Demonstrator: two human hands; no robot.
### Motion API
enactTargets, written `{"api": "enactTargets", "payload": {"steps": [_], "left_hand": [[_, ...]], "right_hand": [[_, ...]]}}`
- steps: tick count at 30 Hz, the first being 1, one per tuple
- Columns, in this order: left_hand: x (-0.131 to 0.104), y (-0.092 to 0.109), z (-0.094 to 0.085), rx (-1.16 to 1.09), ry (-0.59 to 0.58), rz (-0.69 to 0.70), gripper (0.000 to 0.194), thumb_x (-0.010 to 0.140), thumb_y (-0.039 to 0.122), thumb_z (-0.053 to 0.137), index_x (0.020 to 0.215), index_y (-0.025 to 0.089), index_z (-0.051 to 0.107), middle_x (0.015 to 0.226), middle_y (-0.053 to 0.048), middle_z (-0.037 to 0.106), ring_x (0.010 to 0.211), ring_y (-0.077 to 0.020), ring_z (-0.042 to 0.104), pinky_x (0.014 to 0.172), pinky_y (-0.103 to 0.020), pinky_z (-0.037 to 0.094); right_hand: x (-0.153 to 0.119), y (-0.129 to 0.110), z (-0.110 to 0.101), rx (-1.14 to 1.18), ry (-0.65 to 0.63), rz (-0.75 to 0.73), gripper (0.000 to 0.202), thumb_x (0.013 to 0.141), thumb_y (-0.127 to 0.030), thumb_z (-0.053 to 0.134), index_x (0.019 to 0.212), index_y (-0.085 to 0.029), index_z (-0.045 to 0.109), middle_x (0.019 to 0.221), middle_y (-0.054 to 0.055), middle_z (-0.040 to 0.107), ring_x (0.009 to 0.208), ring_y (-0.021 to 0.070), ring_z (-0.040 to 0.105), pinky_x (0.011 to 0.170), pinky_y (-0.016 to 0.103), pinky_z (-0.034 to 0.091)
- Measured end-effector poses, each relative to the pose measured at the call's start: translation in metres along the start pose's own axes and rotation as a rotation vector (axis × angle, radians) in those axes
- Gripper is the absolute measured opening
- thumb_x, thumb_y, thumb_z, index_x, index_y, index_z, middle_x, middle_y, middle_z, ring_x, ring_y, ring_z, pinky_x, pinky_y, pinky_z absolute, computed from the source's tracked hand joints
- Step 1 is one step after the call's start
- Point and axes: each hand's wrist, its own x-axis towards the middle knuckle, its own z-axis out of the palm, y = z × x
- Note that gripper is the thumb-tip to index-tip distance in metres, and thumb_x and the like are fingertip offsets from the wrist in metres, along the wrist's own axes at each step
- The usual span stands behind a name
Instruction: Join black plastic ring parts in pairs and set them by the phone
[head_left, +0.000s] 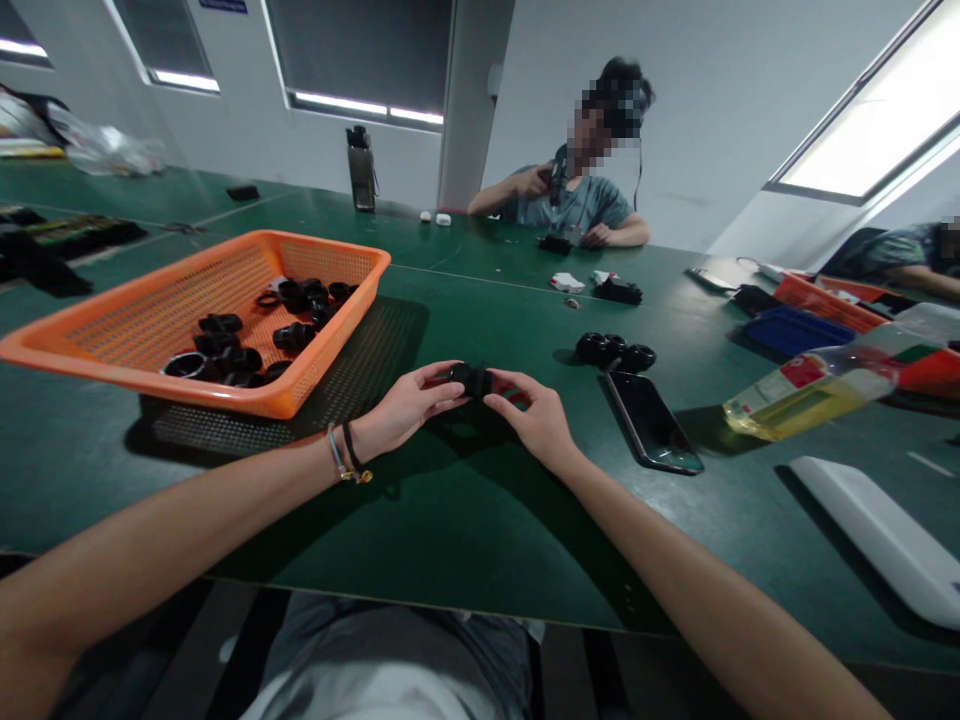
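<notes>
Both my hands hold one small black cylindrical part just above the green table. My left hand pinches its left end between thumb and fingers. On the other end, the thumb and fingers of my right hand are closed. Fine details of the part are too dark to make out. To the left stands an orange plastic basket with several similar black parts inside. Right of my hands, a small group of black round parts rests on the table.
A phone, a tilted bottle of yellow liquid and a white oblong case lie to the right. Across the table a person sits holding a dark tool. A dark flask stands at the back.
</notes>
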Motion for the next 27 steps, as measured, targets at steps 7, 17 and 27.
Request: {"api": "enactTargets", "payload": {"steps": [7, 17, 27], "left_hand": [[-0.0014, 0.0012, 0.0009, 0.005, 0.008, 0.003, 0.025, 0.072, -0.005, 0.058, 0.09, 0.011, 0.064, 0.091, -0.004, 0.066, 0.083, -0.0111, 0.064, 0.095, -0.032, 0.048], [-0.0011, 0.0001, 0.001, 0.001, 0.006, 0.019, 0.025, 0.071, -0.005, 0.06, 0.088, 0.012, 0.064, 0.093, -0.002, 0.065, 0.083, -0.0107, 0.063, 0.092, -0.03, 0.05], [-0.0015, 0.0001, 0.0018, 0.007, 0.014, 0.016, 0.025, 0.071, -0.004, 0.06, 0.09, 0.012, 0.063, 0.093, -0.003, 0.065, 0.083, -0.0112, 0.063, 0.096, -0.033, 0.047]], "right_hand": [[0.0007, 0.003, -0.003, -0.034, -0.045, -0.055, 0.031, 0.072, -0.025, 0.062, 0.103, -0.022, 0.066, 0.094, 0.004, 0.068, 0.083, 0.0174, 0.062, 0.068, 0.03, 0.05], [0.0008, 0.0043, -0.0025, -0.013, -0.025, -0.077, 0.036, 0.07, -0.022, 0.063, 0.106, -0.024, 0.064, 0.095, 0.003, 0.068, 0.083, 0.0167, 0.062, 0.069, 0.03, 0.05], [0.0014, 0.0023, -0.0026, -0.012, -0.012, -0.05, 0.032, 0.069, -0.022, 0.064, 0.101, -0.022, 0.064, 0.094, 0.004, 0.07, 0.085, 0.0181, 0.063, 0.07, 0.031, 0.05]]}}
